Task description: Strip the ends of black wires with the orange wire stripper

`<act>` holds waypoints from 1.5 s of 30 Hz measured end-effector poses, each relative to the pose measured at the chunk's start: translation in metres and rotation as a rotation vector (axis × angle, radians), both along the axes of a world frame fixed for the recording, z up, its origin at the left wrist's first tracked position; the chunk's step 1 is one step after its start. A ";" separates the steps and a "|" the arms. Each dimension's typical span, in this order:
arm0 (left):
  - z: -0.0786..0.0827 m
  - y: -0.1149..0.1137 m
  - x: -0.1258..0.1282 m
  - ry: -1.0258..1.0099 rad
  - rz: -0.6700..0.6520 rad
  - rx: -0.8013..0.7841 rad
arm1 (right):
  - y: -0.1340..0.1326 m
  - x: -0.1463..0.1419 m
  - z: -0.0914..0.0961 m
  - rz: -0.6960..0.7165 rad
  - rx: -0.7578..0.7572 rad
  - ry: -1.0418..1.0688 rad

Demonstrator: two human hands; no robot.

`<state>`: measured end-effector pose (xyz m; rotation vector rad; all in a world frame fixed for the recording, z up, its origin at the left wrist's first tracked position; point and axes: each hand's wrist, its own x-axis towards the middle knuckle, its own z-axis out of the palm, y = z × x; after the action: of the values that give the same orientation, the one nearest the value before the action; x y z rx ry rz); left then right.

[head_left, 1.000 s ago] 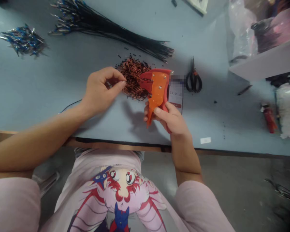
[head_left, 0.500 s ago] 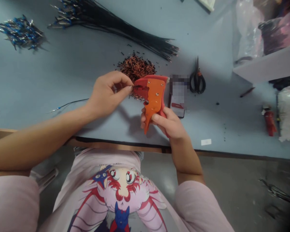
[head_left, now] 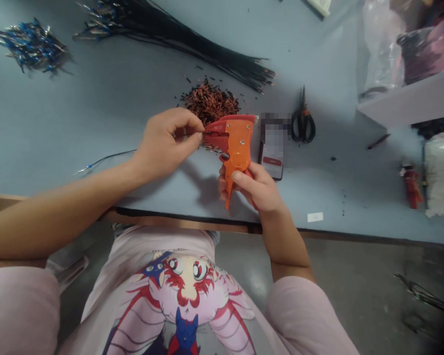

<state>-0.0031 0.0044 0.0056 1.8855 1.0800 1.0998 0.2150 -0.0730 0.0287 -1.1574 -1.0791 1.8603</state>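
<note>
Left hand (head_left: pixel 172 143): closed to a fine pinch at thumb and forefinger, gripping a black wire (head_left: pixel 114 154) near one end.
Wire run: hidden beneath the left hand, visible again left of the wrist, ending in a blue-collared metal terminal (head_left: pixel 84 169).
Right hand (head_left: pixel 259 187): curled around the handles of a wire stripper (head_left: pixel 239 148), thumb against its orange side; cannot tell how hard squeezed.
Stripper mouth: red, facing the left fingertips, met by the wire end; cannot tell how deep inside. No readable brand.
Copper scraps (head_left: pixel 207 101): heaped just beyond the left fingertips, partly behind the stripper.
Wire bundle (head_left: pixel 192 47): stretched beyond the scraps, well apart from the fingers.
Loose terminals (head_left: pixel 31 47): piled far left of the left fingers.
Phone (head_left: pixel 272 170): just right of the stripper; screen partly pixelated, showing a red bar, lettering unreadable.
Scissors (head_left: pixel 303 125): beyond and right of the right fingers.
White label (head_left: pixel 315 217): right of the right hand, print too faint to read.
Shirt (head_left: pixel 187 291): nearer than both hands, cartoon-printed, lettering too small to read.
</note>
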 end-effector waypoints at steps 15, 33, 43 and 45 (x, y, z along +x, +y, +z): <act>0.004 0.000 0.000 0.110 0.026 -0.038 | -0.003 -0.013 -0.010 -0.033 -0.045 -0.036; -0.002 0.004 -0.001 0.012 0.051 -0.004 | 0.003 0.001 -0.007 -0.028 -0.110 0.141; 0.003 0.000 0.000 0.015 0.045 0.016 | 0.000 -0.003 -0.008 0.032 -0.171 0.165; 0.004 -0.001 0.000 0.007 0.034 0.028 | 0.000 -0.004 -0.007 0.035 -0.177 0.175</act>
<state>-0.0027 0.0034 0.0093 1.9002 1.1097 1.1345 0.2114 -0.0732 0.0214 -1.0559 -0.8561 2.0757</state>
